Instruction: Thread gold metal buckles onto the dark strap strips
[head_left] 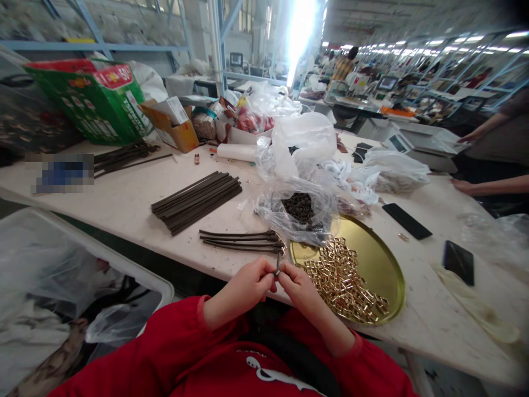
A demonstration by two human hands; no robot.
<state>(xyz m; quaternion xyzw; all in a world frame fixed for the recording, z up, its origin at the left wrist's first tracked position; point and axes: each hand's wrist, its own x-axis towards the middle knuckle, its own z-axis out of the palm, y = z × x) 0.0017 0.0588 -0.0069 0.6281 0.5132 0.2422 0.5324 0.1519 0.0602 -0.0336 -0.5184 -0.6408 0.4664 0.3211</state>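
My left hand (248,284) and my right hand (300,284) meet at the near table edge, fingers pinched together on the end of a thin dark strap (278,263) that rises between them. Just beyond lies a small bunch of dark straps (239,240). To the right sits a round gold tray (382,264) with a heap of several gold metal buckles (343,278). Both arms wear red sleeves.
A larger bundle of dark straps (196,201) lies further left. A clear bag of small dark pieces (300,209) sits behind the tray. Two phones (407,220) (458,262) lie to the right. Another person's arms (487,187) reach in at the far right. A plastic-lined bin (74,275) stands left.
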